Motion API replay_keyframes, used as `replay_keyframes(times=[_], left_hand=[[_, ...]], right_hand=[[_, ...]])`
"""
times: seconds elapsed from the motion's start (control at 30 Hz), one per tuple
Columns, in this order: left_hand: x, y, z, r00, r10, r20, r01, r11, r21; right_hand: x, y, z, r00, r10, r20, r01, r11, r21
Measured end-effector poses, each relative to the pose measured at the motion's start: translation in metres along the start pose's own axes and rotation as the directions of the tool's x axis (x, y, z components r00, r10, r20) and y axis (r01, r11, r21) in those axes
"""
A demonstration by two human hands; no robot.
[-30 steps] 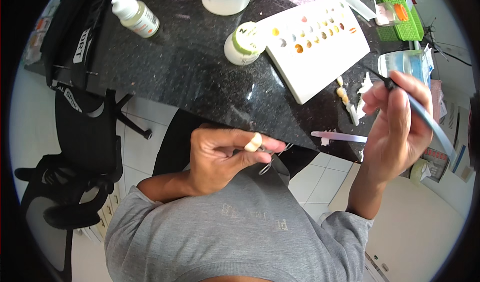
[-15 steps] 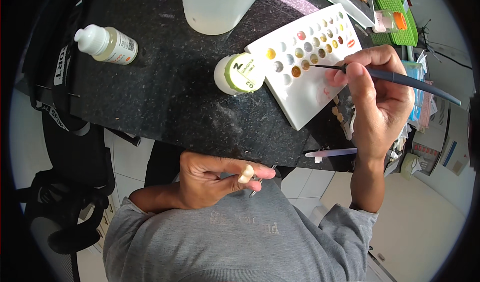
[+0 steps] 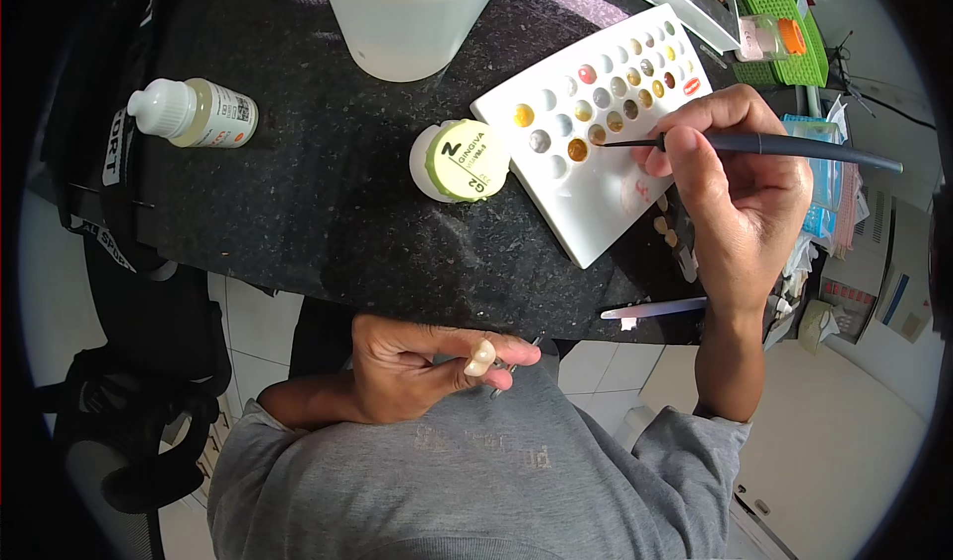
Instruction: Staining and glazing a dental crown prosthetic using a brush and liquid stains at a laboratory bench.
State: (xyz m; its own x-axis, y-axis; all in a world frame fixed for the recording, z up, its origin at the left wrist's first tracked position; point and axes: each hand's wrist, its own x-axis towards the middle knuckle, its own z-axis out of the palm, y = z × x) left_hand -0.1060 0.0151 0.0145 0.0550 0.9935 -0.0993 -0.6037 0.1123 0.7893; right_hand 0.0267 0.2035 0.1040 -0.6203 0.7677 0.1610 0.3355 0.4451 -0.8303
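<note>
My right hand [image 3: 740,203] grips a fine-tipped brush [image 3: 824,151] with a dark handle. Its tip touches a brownish well of a white palette [image 3: 586,230], whose rows of round wells hold yellow, red, brown and grey colours. Low in front of my body, my left hand [image 3: 407,366] is closed round a slim metal tool [image 3: 537,342], mostly hidden by the fingers. A cream-coloured tooth crown [image 3: 480,357] shows between thumb and forefinger; how it joins the tool is hidden.
Left of the palette stands a jar with a pale green lid [image 3: 467,161]. A translucent tub [image 3: 412,19] is behind it, a dropper bottle [image 3: 199,113] far left. A pale-handled tool [image 3: 655,309] lies by the front edge, a green basket [image 3: 799,34] back right.
The brush tip has stayed at the palette's wells, shifting slightly. The crown has tilted a little in my left hand. The whole view has shifted slightly.
</note>
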Motion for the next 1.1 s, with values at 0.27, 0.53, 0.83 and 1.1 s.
replay_keyframes(times=[0.27,0.53,0.83,1.1], left_hand=[[-0.002,0.001,-0.004,0.997,-0.038,0.065,0.041,0.998,-0.057],[-0.002,-0.004,-0.005,0.996,-0.006,0.091,0.006,1.000,-0.003],[-0.001,-0.012,0.002,0.991,0.116,-0.063,-0.117,0.993,-0.013],[0.007,-0.018,0.024,0.994,0.104,-0.013,-0.104,0.994,0.028]], right_hand=[[0.001,0.000,0.000,1.000,0.017,0.012,-0.018,0.999,0.027],[-0.001,0.000,-0.001,0.997,0.073,0.007,-0.073,0.995,0.060],[-0.014,-0.011,-0.026,0.995,-0.072,-0.071,0.091,0.943,0.319],[-0.095,-0.006,-0.056,0.942,-0.327,-0.081,0.336,0.928,0.163]])
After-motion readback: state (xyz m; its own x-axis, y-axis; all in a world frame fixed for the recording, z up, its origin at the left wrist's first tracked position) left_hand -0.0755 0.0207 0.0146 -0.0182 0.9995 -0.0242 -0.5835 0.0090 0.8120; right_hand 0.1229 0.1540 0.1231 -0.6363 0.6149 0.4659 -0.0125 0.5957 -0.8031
